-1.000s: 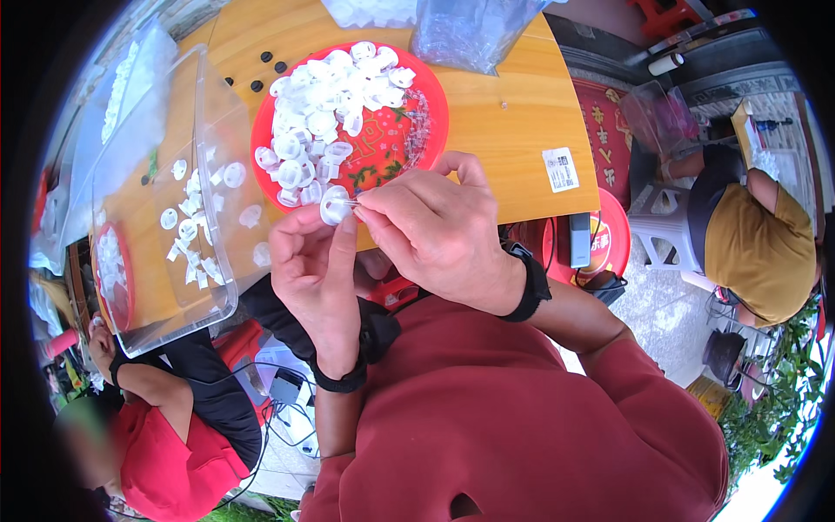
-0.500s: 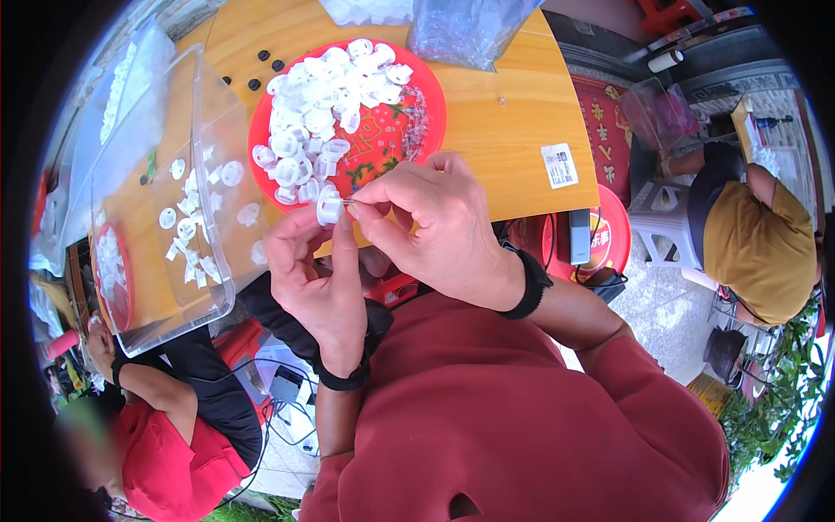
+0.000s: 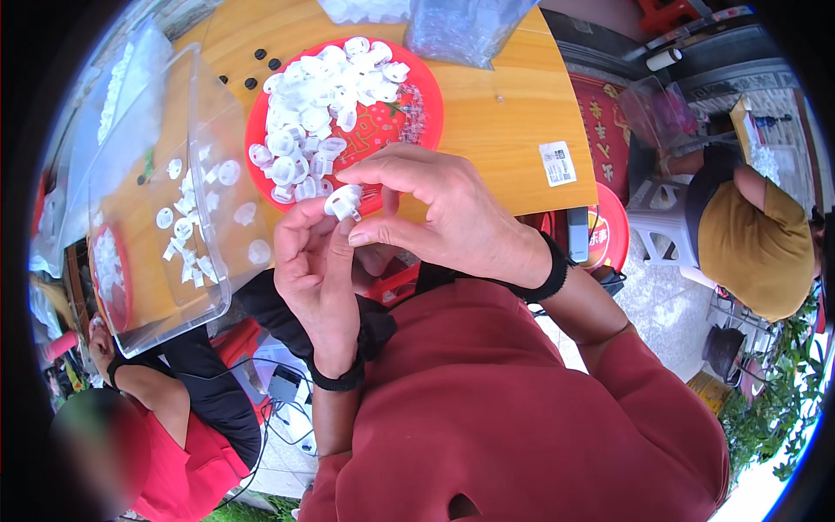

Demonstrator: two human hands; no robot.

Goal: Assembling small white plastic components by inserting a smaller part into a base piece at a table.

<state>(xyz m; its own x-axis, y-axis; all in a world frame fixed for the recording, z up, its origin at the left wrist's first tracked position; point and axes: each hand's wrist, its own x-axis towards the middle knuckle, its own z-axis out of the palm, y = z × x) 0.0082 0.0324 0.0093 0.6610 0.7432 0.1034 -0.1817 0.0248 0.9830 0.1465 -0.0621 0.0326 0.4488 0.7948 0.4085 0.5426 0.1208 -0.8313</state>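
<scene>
Nearest is the wearer's red shirt (image 3: 522, 418). Beyond it, the left hand (image 3: 315, 270) pinches a white part (image 3: 343, 202) between thumb and fingers, held up in front of the tray (image 3: 370, 130). The right hand (image 3: 461, 200) curves in from the other side, thumb and forefinger parted to either side of the part; whether they grip it I cannot tell. To the left stands a clear tub (image 3: 224, 300), with small white pieces (image 3: 184, 228) seen in or through it. The round red tray rests on the wooden table (image 3: 500, 130), heaped with caps (image 3: 304, 113), clear bits (image 3: 413, 113) near its right rim. A label (image 3: 557, 164) lies to the right. Black knobs (image 3: 250, 83) sit past the tray's left side, a bag (image 3: 461, 30) at the table's far end. Off right, a person in mustard (image 3: 752, 252) sits on a stool (image 3: 661, 217).
</scene>
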